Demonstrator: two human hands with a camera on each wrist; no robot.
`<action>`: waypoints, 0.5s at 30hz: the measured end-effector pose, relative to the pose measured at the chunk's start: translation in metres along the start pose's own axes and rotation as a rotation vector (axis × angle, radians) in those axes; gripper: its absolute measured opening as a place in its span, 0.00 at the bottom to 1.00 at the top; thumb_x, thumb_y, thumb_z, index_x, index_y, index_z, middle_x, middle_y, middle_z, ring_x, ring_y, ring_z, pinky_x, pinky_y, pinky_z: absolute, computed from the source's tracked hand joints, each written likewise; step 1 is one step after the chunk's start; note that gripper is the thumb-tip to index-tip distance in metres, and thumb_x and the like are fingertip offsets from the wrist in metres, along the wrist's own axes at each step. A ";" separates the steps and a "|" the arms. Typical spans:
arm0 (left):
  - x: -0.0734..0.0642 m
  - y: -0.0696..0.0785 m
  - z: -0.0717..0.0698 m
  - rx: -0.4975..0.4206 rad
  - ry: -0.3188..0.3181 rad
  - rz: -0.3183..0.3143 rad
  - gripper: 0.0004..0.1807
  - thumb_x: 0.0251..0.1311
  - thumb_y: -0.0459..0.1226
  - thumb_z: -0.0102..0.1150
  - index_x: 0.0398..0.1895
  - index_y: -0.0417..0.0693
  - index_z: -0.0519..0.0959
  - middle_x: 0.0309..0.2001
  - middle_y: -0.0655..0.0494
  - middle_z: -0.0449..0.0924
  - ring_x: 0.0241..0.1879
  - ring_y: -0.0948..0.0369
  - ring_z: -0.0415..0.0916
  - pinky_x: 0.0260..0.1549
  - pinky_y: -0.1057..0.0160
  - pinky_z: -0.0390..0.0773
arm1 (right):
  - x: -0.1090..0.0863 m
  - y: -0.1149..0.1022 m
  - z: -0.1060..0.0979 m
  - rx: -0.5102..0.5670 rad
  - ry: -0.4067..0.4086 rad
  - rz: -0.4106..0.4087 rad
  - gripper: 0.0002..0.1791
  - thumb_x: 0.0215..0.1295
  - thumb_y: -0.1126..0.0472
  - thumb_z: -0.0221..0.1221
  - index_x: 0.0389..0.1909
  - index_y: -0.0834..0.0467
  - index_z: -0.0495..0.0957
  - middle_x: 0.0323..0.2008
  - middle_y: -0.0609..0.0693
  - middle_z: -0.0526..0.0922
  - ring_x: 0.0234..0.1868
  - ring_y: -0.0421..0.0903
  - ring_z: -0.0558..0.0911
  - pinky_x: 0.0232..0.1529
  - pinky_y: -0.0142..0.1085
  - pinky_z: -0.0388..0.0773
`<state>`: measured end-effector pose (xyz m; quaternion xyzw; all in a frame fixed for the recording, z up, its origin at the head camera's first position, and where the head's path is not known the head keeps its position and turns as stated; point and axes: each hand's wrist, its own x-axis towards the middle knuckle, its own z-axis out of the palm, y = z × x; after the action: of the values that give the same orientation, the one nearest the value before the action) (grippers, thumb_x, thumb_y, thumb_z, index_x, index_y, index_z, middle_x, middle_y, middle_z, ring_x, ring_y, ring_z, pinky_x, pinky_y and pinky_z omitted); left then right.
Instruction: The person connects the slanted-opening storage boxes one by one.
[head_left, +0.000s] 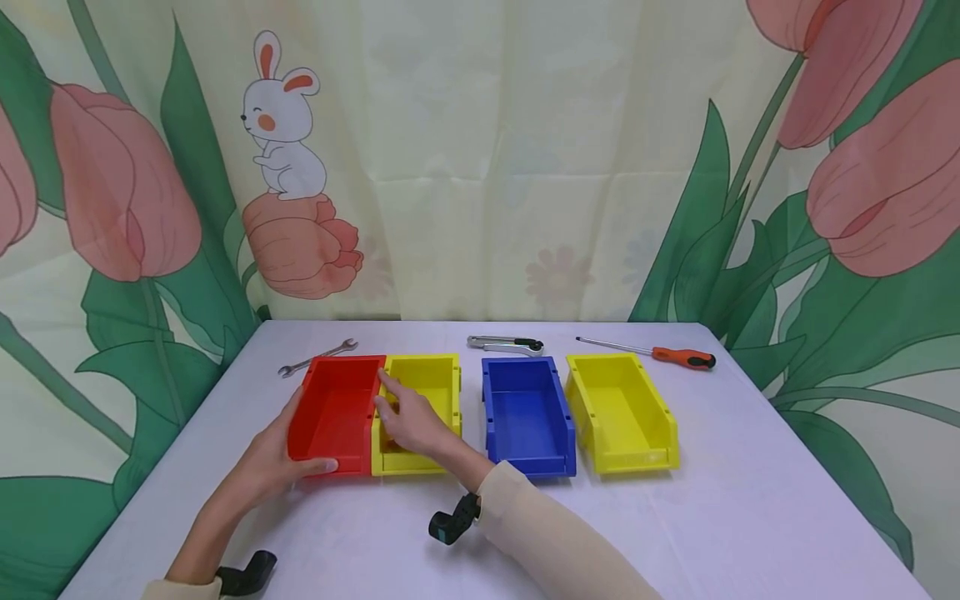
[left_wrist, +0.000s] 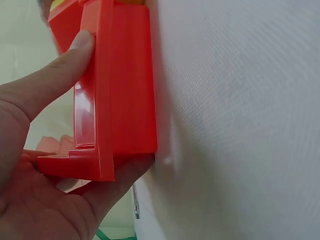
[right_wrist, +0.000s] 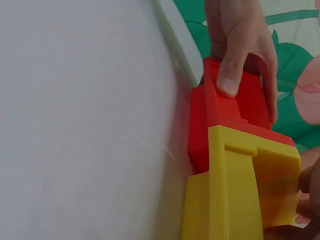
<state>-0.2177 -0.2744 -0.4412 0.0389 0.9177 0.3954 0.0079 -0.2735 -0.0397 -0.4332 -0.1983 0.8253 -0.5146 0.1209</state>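
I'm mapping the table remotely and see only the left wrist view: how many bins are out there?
Observer: Four, in a row from left to right: a red bin, a yellow bin, a blue bin and a second yellow bin.
Operator: Thanks. Where is the right hand?
Observer: In the head view, the right hand is at the yellow bin next to the red one.
Operator: Any tool lying near the far right end of that row?
Observer: Yes, a screwdriver with an orange and black handle, past the far end of the second yellow bin.
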 end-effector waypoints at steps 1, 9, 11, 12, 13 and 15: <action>0.000 0.000 0.000 -0.005 -0.003 0.000 0.78 0.43 0.48 0.87 0.88 0.53 0.37 0.77 0.37 0.61 0.70 0.35 0.66 0.47 0.47 0.92 | 0.000 0.000 0.000 -0.006 0.003 -0.003 0.35 0.84 0.51 0.50 0.86 0.47 0.53 0.82 0.52 0.65 0.24 0.41 0.67 0.24 0.27 0.69; 0.001 -0.003 0.000 -0.043 0.006 0.038 0.77 0.43 0.44 0.87 0.88 0.52 0.37 0.77 0.37 0.61 0.69 0.35 0.66 0.47 0.46 0.91 | -0.003 -0.012 -0.004 -0.150 0.071 -0.002 0.33 0.82 0.52 0.55 0.83 0.52 0.61 0.28 0.53 0.81 0.17 0.43 0.71 0.21 0.25 0.72; 0.002 -0.003 0.000 -0.045 0.006 0.041 0.77 0.43 0.43 0.87 0.88 0.52 0.37 0.77 0.37 0.60 0.70 0.35 0.65 0.48 0.45 0.91 | -0.008 -0.018 -0.013 -0.219 0.089 -0.014 0.33 0.81 0.51 0.56 0.81 0.53 0.64 0.44 0.52 0.89 0.28 0.44 0.83 0.30 0.26 0.82; 0.002 -0.002 0.000 -0.044 0.002 0.038 0.77 0.43 0.43 0.87 0.88 0.52 0.37 0.77 0.37 0.60 0.70 0.35 0.65 0.49 0.45 0.91 | -0.012 -0.021 -0.019 -0.244 0.090 -0.018 0.32 0.81 0.51 0.57 0.81 0.54 0.65 0.55 0.52 0.88 0.37 0.45 0.87 0.37 0.28 0.86; 0.002 -0.001 0.000 -0.030 -0.002 0.033 0.78 0.42 0.43 0.87 0.88 0.52 0.37 0.78 0.36 0.59 0.71 0.35 0.64 0.49 0.45 0.91 | -0.016 -0.023 -0.028 -0.256 0.092 -0.022 0.31 0.81 0.52 0.57 0.80 0.54 0.66 0.63 0.54 0.85 0.47 0.48 0.89 0.43 0.32 0.89; 0.004 0.003 -0.001 0.011 -0.014 0.022 0.78 0.42 0.44 0.88 0.88 0.51 0.36 0.79 0.33 0.54 0.72 0.33 0.61 0.49 0.43 0.90 | -0.027 -0.026 -0.048 -0.268 0.099 -0.012 0.30 0.81 0.52 0.57 0.79 0.53 0.67 0.74 0.55 0.77 0.64 0.53 0.85 0.56 0.39 0.89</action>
<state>-0.2215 -0.2726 -0.4382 0.0517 0.9194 0.3899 0.0098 -0.2638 0.0007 -0.3891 -0.1920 0.8904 -0.4097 0.0497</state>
